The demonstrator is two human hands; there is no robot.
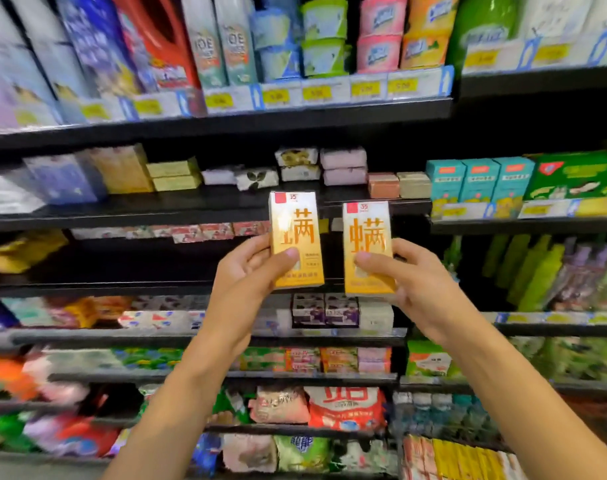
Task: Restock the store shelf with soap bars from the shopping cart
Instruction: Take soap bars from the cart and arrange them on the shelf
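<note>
My left hand (250,268) grips an orange-and-white soap bar box (295,230) upright, thumb across its lower front. My right hand (409,275) grips a second, matching soap bar box (366,237) beside it, thumb on its front too. Both boxes are raised side by side in front of the dark store shelf (191,206) that carries other soap bars. The two boxes are a small gap apart and stand off the shelf. The shopping cart is out of view.
Yellow soap boxes (174,174), wrapped white and pink bars (343,166) and teal boxes (479,178) sit on that shelf. Detergent bottles and cartons (208,39) fill the shelf above. Bags and packs crowd the lower shelves (343,407). Green bottles (537,271) stand at right.
</note>
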